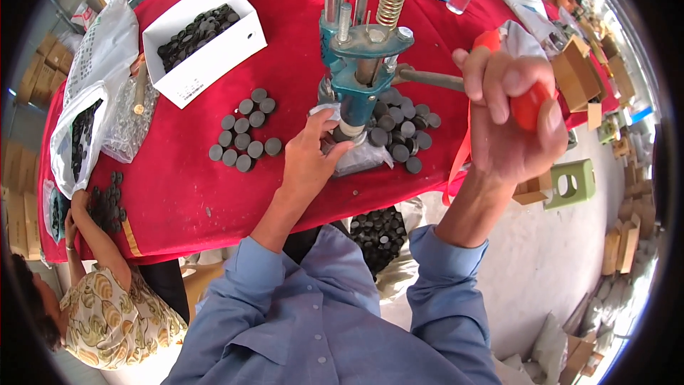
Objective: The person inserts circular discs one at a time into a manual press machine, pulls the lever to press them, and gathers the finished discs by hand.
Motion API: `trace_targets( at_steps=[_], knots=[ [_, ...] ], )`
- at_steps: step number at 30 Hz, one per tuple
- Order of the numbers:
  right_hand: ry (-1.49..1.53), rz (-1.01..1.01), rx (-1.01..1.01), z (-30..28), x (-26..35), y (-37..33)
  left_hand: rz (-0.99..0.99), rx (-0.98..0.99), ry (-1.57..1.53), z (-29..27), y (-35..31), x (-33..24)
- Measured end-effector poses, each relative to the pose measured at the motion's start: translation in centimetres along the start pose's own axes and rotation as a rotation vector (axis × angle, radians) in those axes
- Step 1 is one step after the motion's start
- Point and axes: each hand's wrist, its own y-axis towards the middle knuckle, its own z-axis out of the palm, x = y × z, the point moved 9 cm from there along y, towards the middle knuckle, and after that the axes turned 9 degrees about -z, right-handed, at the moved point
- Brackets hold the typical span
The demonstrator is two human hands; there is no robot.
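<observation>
A blue hand press (360,50) with steel posts and a spring stands on the red-covered table (285,50). My right hand (509,117) is closed around the orange grip (527,103) of its lever. My left hand (313,153) reaches to the base of the press, fingertips pinching a small dark round cap (344,132) under the ram. Dark round caps (402,132) lie in a pile right of the press. Another group of caps (246,132) lies spread out to the left.
A white box (206,43) of dark caps sits at the back left. Plastic bags (92,100) of caps lie at the table's left end, where another person (107,299) handles caps. A bag of caps (381,235) is under the table. Cardboard boxes (577,71) crowd the right.
</observation>
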Motion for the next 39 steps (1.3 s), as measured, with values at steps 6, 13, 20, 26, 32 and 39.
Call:
trace_targets(
  at_steps=[6, 13, 20, 26, 32, 39],
  knots=[
    [0.05, 0.0, -0.005, 0.0, 0.0, -0.1, -0.034, -0.037, 0.028, 1.6, 0.6, 0.2],
    [0.052, -0.06, 0.04, -0.1, 1.0, -3.3, 0.014, -0.053, -0.004, 0.2, 0.4, -1.2],
    [-0.013, -0.062, -0.046, -0.5, 1.2, -10.4, 0.173, -0.03, 0.664, -6.1, -2.2, 0.2],
    [-0.003, -0.103, -0.031, -0.7, 1.5, -9.3, 0.157, 0.038, 0.65, -6.8, -3.1, 2.1],
    [0.0, -0.111, -0.004, -0.1, 1.6, -5.7, -0.004, -0.045, 0.501, -7.7, -3.0, 2.7],
    [0.017, -0.033, -0.019, -0.3, 0.0, 0.9, 0.043, 0.05, 0.25, -1.8, -0.4, -1.6]
  ],
)
